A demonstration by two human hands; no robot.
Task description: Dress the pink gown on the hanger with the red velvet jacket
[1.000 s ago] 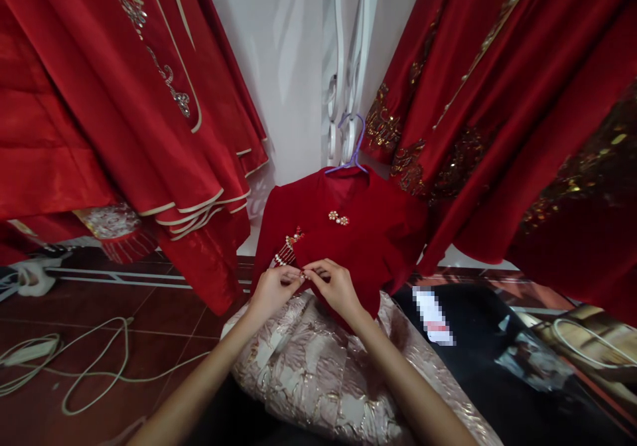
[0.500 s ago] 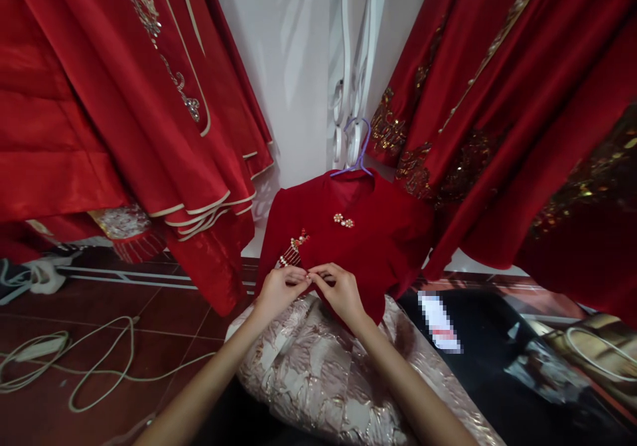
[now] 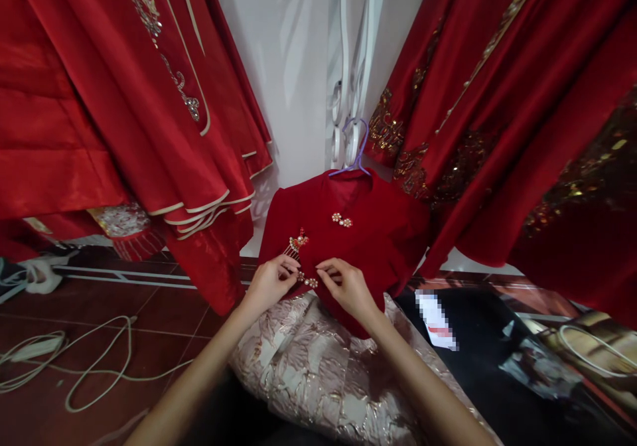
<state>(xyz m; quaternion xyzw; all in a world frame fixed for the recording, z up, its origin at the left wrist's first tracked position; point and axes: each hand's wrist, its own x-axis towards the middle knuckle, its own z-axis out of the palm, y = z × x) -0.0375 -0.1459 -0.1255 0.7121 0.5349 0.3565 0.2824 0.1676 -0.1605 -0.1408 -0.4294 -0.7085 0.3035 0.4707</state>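
A red jacket [image 3: 378, 233] hangs on a purple hanger [image 3: 355, 164] in front of me. On its front are an upper flower-shaped clasp [image 3: 342, 220], a fan-like beaded tassel ornament [image 3: 297, 241] and a lower flower-shaped clasp [image 3: 309, 282]. My left hand [image 3: 273, 283] is closed, thumb and fingers pinched at the left end of the lower clasp. Just right of that clasp, my right hand [image 3: 346, 287] rests close to the jacket front, fingers bent and thumb slightly apart, with nothing visible between them. A pale patterned metallic fabric [image 3: 318, 379] spreads below the jacket.
Red garments with pale piping [image 3: 199, 167] hang at the left, and sequined red garments [image 3: 478, 114] at the right. A white cable [image 3: 99, 366] lies looped on the tiled floor. A blurred white object [image 3: 436, 320] and a clear plastic bag [image 3: 542, 370] lie on a dark surface.
My hands met at the lower clasp before and are now apart. The right hand has drawn back to the right, the left slightly left, and the clasp shows between them.
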